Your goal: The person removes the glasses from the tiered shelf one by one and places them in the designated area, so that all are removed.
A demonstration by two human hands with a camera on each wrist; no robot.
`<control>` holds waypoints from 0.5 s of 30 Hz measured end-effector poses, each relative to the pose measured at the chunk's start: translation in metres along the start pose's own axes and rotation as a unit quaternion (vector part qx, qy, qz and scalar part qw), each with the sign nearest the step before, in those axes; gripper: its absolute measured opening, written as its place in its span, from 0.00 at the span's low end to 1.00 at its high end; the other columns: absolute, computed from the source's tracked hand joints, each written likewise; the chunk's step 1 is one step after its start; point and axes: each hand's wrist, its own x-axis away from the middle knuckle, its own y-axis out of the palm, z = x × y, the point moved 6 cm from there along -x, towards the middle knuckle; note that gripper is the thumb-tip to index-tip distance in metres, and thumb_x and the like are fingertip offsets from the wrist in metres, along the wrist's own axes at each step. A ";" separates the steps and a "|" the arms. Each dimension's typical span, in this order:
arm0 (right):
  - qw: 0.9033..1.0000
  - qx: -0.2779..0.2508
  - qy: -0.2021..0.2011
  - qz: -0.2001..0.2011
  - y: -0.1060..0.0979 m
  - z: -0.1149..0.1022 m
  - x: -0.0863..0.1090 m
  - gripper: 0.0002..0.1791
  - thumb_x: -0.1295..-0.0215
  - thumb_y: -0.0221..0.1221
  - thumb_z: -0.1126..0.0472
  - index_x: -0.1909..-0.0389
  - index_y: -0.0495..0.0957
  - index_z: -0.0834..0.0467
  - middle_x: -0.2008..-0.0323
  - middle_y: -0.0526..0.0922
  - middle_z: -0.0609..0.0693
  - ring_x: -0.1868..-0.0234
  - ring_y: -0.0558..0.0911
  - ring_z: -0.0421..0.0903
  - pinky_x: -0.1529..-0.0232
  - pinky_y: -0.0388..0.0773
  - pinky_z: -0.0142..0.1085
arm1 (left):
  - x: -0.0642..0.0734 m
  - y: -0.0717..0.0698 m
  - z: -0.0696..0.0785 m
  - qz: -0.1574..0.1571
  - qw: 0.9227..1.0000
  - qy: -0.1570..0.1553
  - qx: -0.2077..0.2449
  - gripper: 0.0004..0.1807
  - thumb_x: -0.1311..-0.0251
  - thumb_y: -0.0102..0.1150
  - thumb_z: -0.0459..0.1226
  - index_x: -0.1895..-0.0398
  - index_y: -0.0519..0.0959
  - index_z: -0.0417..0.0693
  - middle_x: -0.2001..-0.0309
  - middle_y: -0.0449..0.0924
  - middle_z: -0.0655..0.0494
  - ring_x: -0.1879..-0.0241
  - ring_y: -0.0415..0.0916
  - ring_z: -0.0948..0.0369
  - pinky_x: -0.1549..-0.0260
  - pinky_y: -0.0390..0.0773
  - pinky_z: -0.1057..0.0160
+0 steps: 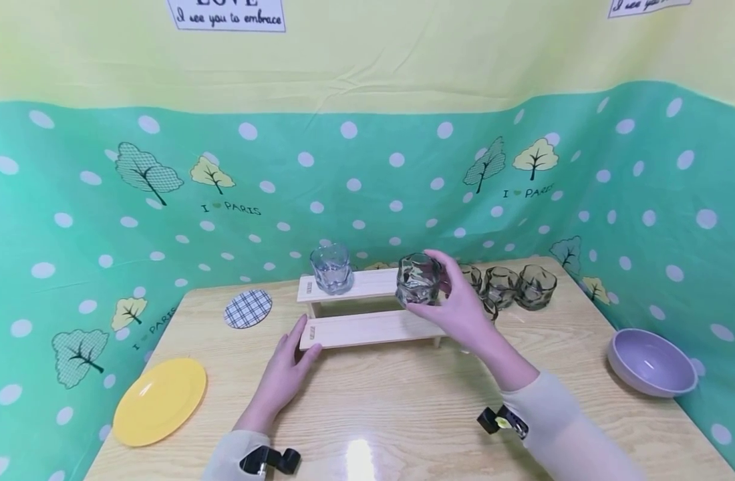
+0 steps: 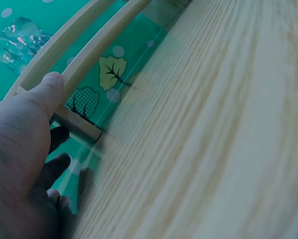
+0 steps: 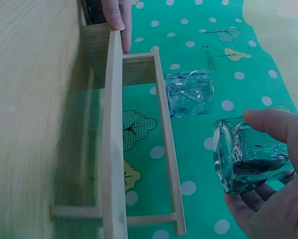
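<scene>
My right hand (image 1: 462, 306) grips a dark-tinted glass (image 1: 417, 279) with thumb and fingers around its sides. In the right wrist view, this glass (image 3: 251, 155) hangs apart from the two-tier wooden rack (image 3: 114, 144). My left hand (image 1: 284, 371) holds the left end of the rack's lower board (image 1: 367, 329), thumb at its front corner; the left wrist view shows the thumb (image 2: 49, 92) against the wood. On the left of the upper board (image 1: 373, 283) stands a clear bluish glass (image 1: 333, 268).
Several smoky glasses (image 1: 536, 287) stand at the table's back right, partly hidden by my right hand. A checked round coaster (image 1: 248, 308) and a yellow plate (image 1: 160, 401) lie on the left. At the right edge sits a purple bowl (image 1: 652, 364). Polka-dot cloth (image 1: 307, 200) surrounds the table (image 1: 403, 414).
</scene>
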 end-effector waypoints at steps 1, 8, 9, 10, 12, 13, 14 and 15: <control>1.000 0.001 0.000 -0.001 -0.002 0.001 0.002 0.60 0.44 0.85 0.58 0.15 0.60 0.34 0.21 0.69 0.55 0.24 0.73 0.65 0.25 0.71 0.64 | 0.000 0.000 0.000 0.000 1.000 0.000 0.001 0.46 0.19 0.57 0.61 0.08 0.52 0.58 0.15 0.57 0.34 0.16 0.44 0.27 0.22 0.50 0.23; 1.000 0.015 0.005 0.006 -0.020 0.008 0.017 0.60 0.43 0.85 0.57 0.14 0.60 0.38 0.26 0.72 0.56 0.28 0.77 0.63 0.28 0.77 0.61 | 0.001 0.000 0.000 -0.003 1.000 -0.002 0.004 0.46 0.19 0.57 0.61 0.08 0.51 0.59 0.15 0.57 0.35 0.16 0.42 0.27 0.22 0.48 0.24; 1.000 0.014 0.005 0.007 -0.023 0.009 0.018 0.61 0.43 0.85 0.57 0.14 0.60 0.38 0.25 0.71 0.57 0.28 0.77 0.63 0.28 0.77 0.61 | 0.001 0.000 0.000 -0.003 1.000 -0.001 0.003 0.46 0.19 0.57 0.61 0.08 0.52 0.58 0.15 0.57 0.35 0.16 0.42 0.27 0.22 0.48 0.23; 1.000 0.012 0.004 0.007 -0.025 0.010 0.019 0.60 0.43 0.84 0.58 0.14 0.59 0.38 0.25 0.71 0.57 0.28 0.76 0.64 0.29 0.77 0.61 | 0.001 0.000 0.000 -0.003 1.000 -0.001 0.003 0.46 0.19 0.57 0.60 0.08 0.52 0.58 0.15 0.57 0.35 0.16 0.42 0.27 0.22 0.48 0.23; 1.000 0.014 0.005 0.011 -0.031 0.012 0.022 0.60 0.42 0.84 0.57 0.14 0.59 0.37 0.24 0.69 0.57 0.26 0.75 0.65 0.27 0.75 0.62 | 0.001 0.000 0.000 -0.003 1.000 -0.001 0.004 0.46 0.19 0.58 0.60 0.08 0.52 0.57 0.15 0.56 0.34 0.16 0.42 0.27 0.22 0.48 0.23; 1.000 0.014 0.007 0.012 -0.034 0.014 0.023 0.60 0.42 0.84 0.57 0.14 0.59 0.37 0.23 0.69 0.58 0.25 0.74 0.65 0.27 0.74 0.63 | 0.001 -0.001 0.000 -0.003 1.000 -0.001 0.003 0.47 0.19 0.58 0.61 0.08 0.52 0.57 0.15 0.56 0.34 0.16 0.42 0.27 0.22 0.48 0.23; 1.000 0.015 0.008 0.014 -0.036 0.015 0.024 0.60 0.42 0.84 0.56 0.13 0.58 0.38 0.23 0.69 0.58 0.25 0.74 0.66 0.26 0.74 0.63 | 0.001 -0.001 0.001 -0.003 1.000 -0.002 0.003 0.46 0.19 0.58 0.60 0.08 0.52 0.56 0.15 0.56 0.33 0.16 0.43 0.27 0.23 0.49 0.23; 1.000 0.015 0.012 0.015 -0.039 0.016 0.026 0.61 0.41 0.84 0.56 0.13 0.58 0.38 0.23 0.68 0.58 0.25 0.73 0.66 0.25 0.72 0.64 | 0.001 -0.001 0.000 -0.003 1.000 -0.003 0.002 0.47 0.19 0.58 0.61 0.08 0.52 0.57 0.15 0.56 0.33 0.16 0.43 0.27 0.22 0.49 0.23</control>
